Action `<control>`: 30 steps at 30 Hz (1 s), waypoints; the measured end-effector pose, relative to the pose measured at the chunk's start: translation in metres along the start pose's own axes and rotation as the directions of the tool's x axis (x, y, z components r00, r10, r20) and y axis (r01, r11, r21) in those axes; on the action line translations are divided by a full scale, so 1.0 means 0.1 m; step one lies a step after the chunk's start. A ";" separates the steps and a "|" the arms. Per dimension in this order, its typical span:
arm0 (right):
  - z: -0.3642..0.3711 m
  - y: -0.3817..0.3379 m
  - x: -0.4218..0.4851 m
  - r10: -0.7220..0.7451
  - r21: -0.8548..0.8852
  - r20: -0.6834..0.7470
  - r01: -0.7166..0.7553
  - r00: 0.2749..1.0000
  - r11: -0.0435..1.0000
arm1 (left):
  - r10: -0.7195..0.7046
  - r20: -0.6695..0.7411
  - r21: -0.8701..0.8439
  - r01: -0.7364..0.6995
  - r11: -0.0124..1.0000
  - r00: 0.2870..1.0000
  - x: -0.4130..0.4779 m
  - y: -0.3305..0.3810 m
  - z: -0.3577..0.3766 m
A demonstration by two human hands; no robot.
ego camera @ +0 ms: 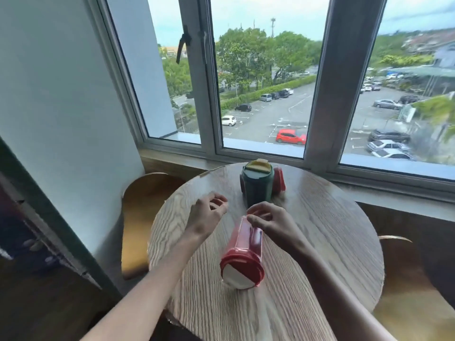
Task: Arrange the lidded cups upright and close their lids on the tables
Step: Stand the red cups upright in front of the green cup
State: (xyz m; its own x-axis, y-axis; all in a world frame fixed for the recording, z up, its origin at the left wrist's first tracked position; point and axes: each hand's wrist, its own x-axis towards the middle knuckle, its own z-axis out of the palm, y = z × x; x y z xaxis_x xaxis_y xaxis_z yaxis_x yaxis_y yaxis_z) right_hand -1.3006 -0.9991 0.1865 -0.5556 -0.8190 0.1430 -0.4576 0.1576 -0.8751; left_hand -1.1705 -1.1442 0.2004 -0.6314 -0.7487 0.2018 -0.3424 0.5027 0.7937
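A red lidded cup lies on its side in the middle of the round wooden table, its red-and-white lid facing me. My right hand hovers over the cup's far end, fingers curled and touching or nearly touching it. My left hand hangs just left of the cup, fingers loosely curled, holding nothing. A dark green cup with a yellow lid flap stands upright at the far side. Another red cup is partly hidden behind it.
A window frame and sill run along the far edge of the table. A curved wooden chair stands at the left and another chair at the right. A white wall rises on the left.
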 end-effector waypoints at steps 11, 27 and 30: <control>0.16 -0.22 -0.36 0.185 -0.031 -0.094 -0.189 0.978 0.982 | 0.330 0.221 -0.106 -0.314 0.943 0.918 1.10 0.29 0.18; 0.09 -0.37 -0.57 0.186 -0.026 0.155 -0.184 0.970 0.983 | 0.346 0.276 -0.166 -0.310 0.936 0.897 1.12 0.17 0.23; 0.00 -0.48 -0.39 0.222 -0.016 0.195 -0.223 0.955 0.975 | 0.407 0.125 -0.161 -0.386 0.908 0.905 0.93 -0.07 0.09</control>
State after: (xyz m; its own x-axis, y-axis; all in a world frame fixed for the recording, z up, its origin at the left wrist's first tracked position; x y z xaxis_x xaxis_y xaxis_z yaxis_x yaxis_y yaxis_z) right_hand -1.2569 -0.9753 0.2232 -0.4971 -0.8550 -0.1478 -0.3333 0.3454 -0.8773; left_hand -1.2327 -1.2137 0.2083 -0.7976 -0.4192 0.4337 0.0445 0.6761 0.7354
